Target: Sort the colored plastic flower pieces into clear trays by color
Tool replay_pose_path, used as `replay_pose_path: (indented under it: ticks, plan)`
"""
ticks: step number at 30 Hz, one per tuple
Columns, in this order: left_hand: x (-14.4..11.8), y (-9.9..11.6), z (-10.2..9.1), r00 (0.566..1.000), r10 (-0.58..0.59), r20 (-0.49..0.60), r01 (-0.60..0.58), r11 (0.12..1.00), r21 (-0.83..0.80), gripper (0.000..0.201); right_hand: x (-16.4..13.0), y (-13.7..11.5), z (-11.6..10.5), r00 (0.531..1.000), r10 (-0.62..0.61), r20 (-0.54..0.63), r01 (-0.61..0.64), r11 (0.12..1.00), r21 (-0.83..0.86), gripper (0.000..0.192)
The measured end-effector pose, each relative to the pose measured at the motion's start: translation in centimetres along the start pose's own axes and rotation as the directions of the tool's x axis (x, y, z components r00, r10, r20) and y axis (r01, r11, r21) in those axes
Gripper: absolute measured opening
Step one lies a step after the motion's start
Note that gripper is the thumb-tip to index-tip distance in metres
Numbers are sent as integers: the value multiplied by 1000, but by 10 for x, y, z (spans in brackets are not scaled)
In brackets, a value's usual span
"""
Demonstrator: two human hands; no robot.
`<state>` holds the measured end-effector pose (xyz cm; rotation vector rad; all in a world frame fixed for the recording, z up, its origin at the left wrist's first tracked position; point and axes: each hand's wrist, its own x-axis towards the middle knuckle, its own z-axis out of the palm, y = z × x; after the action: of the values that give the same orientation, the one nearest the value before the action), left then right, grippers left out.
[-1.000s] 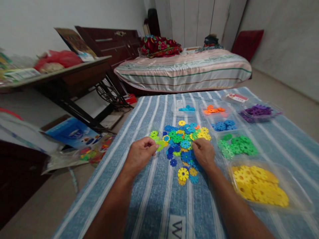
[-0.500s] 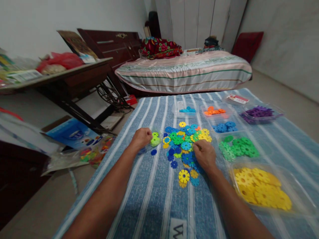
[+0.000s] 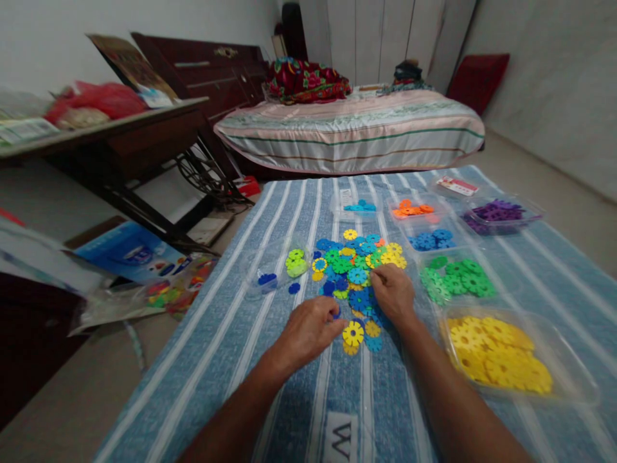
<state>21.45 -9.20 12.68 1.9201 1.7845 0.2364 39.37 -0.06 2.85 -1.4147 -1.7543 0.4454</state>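
On the striped cloth, flat notched discs [image 3: 359, 278] lie heaped, many-coloured; both hands' grip cannot be told.

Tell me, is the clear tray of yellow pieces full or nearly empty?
Fairly full: yellow pieces cover most of the clear tray.

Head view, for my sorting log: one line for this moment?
left hand: at pile near edge | right hand: on pile | yellow tray: right
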Motion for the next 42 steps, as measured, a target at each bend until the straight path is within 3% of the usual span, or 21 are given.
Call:
replay_pose_path:
  ticks: [5, 19, 35, 42]
  plan:
    - [-10, 13, 28, 995, -59, 78, 49, 991, 123, 27, 0, 0, 0, 1000, 1, -16, -1, 1000, 5, 25]
    - [-14, 14, 45, 994, -111, 23, 110, 992, 58, 12, 0, -1, -1, 1000, 9, -7, -9, 1000, -6, 25]
    - [-12, 13, 41, 992, -123, 17, 123, 992, 5, 14, 3, -2, 0, 1000, 6, -13, -6, 1000, -12, 22]
    - [-14, 7, 34, 997, -76, -33, 73, 993, -90, 29, 3, -2, 0, 1000, 10, -20, -10, 1000, 3, 23]
